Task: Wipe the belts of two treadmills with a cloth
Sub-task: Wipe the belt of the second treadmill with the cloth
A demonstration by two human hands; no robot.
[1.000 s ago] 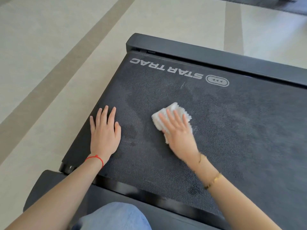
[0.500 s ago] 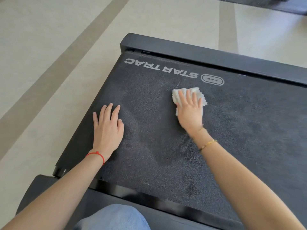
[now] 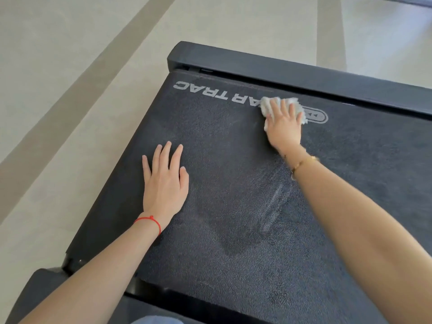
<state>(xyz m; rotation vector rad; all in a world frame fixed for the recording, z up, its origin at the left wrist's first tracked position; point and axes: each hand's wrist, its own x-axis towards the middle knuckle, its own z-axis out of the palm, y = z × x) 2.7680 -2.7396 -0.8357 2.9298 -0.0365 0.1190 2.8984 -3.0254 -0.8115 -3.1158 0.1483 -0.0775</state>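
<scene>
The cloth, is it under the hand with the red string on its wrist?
No, the white cloth lies under the right hand, while the left hand with the red string rests flat on the bare belt.

Cloth [image 3: 278,106] on belt [image 3: 233,206], seemingly overlapping lettering [image 3: 201,88].

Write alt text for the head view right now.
The right hand presses a white cloth flat on the black treadmill belt, covering part of its printed logo. The left hand rests flat on the belt.

One treadmill belt [image 3: 233,206]. On it: two hands, the left hand [image 3: 164,183] and the right hand [image 3: 284,127], one white cloth [image 3: 268,105]. Two wrist bands, one red string [image 3: 149,220], one gold bracelet [image 3: 301,163].
</scene>
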